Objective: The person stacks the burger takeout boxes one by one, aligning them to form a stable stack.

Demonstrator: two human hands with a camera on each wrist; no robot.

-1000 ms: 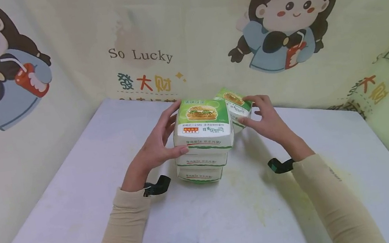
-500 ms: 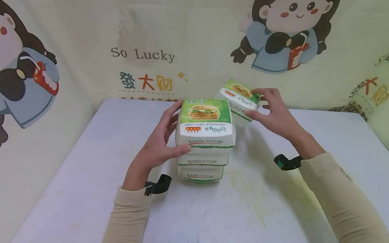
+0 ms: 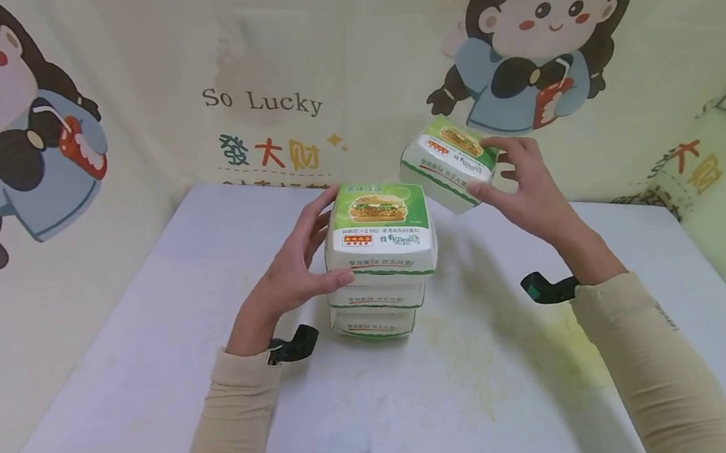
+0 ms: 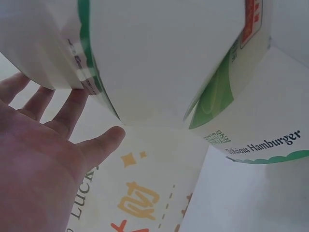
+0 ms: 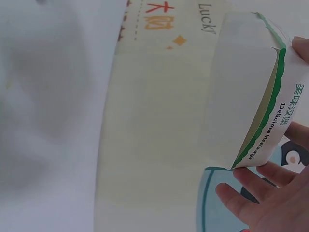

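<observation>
Three white and green hamburger boxes are stacked at the middle of the table. My left hand (image 3: 282, 275) holds the top hamburger box (image 3: 382, 243) at its left side, thumb at the front and fingers behind. Beneath it show the middle box (image 3: 376, 299) and the bottom box (image 3: 373, 324). My right hand (image 3: 528, 191) grips another hamburger box (image 3: 448, 168), raised and tilted, behind and to the right of the stack. In the right wrist view this box (image 5: 246, 92) has a narrow gap along its green-edged lid, and the fingers (image 5: 251, 186) are at its edge.
The white table (image 3: 432, 418) runs back to a cream cloth (image 3: 368, 63) printed with cartoon figures and lettering, which also hangs at both sides. A black wrist camera (image 3: 296, 344) sits on the left wrist, another camera (image 3: 546, 288) on the right.
My right hand has lifted its hamburger box up and to the right, away from behind the stack. The left hand and the stack have stayed in place.
</observation>
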